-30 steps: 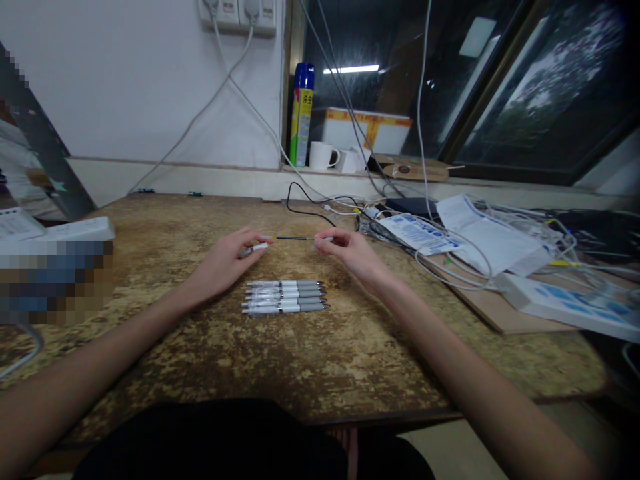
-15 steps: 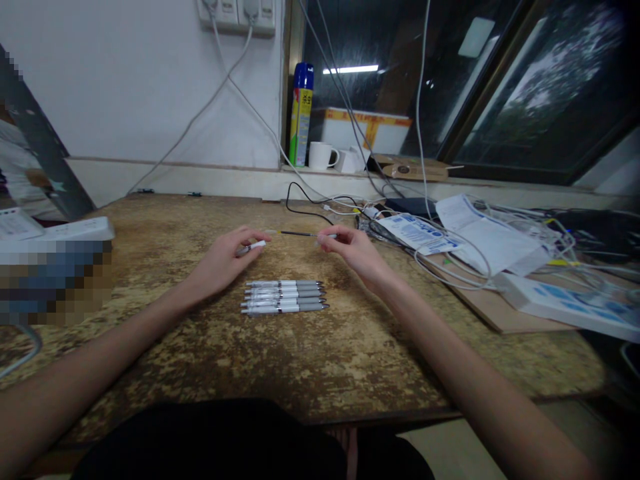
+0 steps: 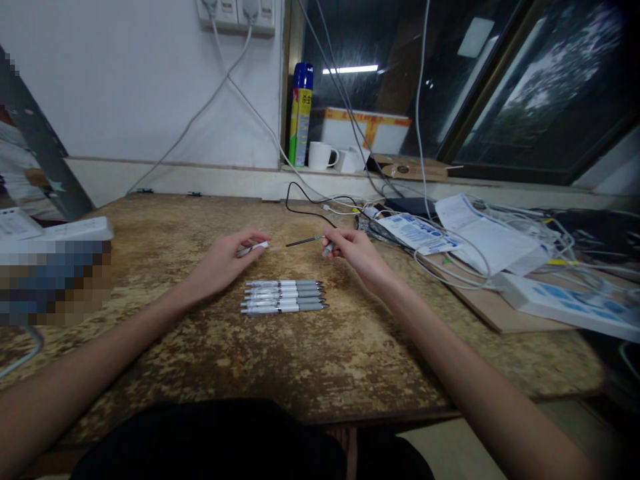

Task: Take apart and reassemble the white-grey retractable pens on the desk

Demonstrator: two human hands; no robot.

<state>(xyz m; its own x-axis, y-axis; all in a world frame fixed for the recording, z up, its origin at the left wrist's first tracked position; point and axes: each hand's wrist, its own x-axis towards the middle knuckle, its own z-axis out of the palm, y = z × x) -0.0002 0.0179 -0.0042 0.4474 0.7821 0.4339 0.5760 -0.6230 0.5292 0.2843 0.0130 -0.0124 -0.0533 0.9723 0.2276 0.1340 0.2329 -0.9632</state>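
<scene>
A scuffed table [image 3: 320, 363] bears pens [image 3: 290, 294], a brown board [image 3: 510, 320] and cables [image 3: 310, 213].

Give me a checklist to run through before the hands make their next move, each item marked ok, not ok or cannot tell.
1. Pen barrel in the left hand's grip: ok, held at the fingers.
2. Ink refill in the right hand's grip: ok, held near its right end.
3. Refill's pale end facing the barrel: ok, it slopes down toward it.
4. Refill's pale end inside the barrel: cannot tell; too faint there.
5. Row of pens apart from both hands: ok, lying on the table nearer the body.
6. Black cable not touching the right hand: cannot tell; it runs close behind.
</scene>
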